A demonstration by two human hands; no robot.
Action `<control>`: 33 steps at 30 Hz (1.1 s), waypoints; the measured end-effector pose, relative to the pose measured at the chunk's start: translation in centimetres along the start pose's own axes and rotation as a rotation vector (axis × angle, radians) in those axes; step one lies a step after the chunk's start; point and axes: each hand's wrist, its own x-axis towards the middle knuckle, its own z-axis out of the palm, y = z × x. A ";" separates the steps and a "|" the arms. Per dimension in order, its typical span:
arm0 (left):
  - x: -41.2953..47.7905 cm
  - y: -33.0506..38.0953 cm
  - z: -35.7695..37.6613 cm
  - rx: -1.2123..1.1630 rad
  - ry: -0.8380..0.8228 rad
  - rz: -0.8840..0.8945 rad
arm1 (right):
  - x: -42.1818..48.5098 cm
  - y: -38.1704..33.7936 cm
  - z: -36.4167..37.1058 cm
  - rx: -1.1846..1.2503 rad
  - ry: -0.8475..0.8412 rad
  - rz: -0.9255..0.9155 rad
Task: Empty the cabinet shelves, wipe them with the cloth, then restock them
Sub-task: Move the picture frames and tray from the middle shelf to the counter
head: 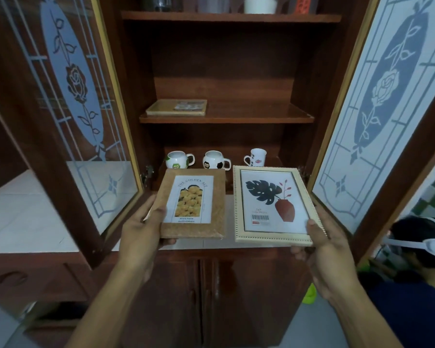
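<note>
Your left hand [141, 229] grips the brown frame [194, 204] by its left edge, thumb on its face, and your right hand [322, 244] grips the cream frame [271, 204] at its lower right corner. You hold the two side by side, face up, before the open cabinet [226, 56]. Three mugs [215, 160] stand in a row just behind them, and a third frame [177, 107] lies flat on the left of the middle shelf [261, 114]

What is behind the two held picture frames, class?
Three mugs on the lowest shelf: a green-patterned mug, a football mug and a white mug. The brown frame and pale frame cover the shelf in front of them.
</note>
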 end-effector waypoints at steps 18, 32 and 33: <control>-8.7 -0.3 -7.3 0.066 0.087 -0.001 | -9.5 1.7 -0.6 0.035 -0.018 0.078; -15.4 -0.1 -14.1 0.062 0.178 0.032 | -16.3 2.6 1.7 -0.020 -0.164 0.088; -15.7 0.0 -14.9 0.060 0.187 0.037 | -16.8 2.7 2.2 -0.029 -0.178 0.081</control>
